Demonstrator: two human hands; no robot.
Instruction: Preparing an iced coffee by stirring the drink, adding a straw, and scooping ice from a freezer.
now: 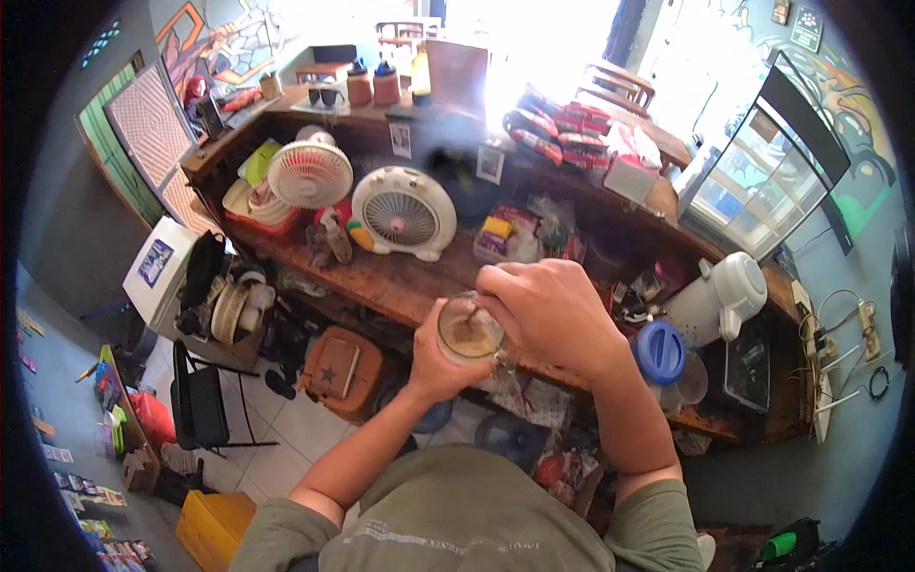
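A clear glass (457,345) with a pale brown, frothy-looking drink is held up in front of my chest. My left hand (440,367) wraps round its side. Over the rim, my right hand (553,310) is closed in a pinch, fingertips pointing down into the glass. A thin, spoon-like utensil (474,312) shows faintly beneath those fingers; its lower end is lost in the drink. Behind both hands runs a wooden counter (391,284).
On the counter stand a white box fan (404,214), a round fan (310,173) and a plastic tub of packets (507,238). To the right are a blue-lidded container (659,353) and a white thermos dispenser (717,297). An orange stool (345,374) and black chair (205,400) stand lower left.
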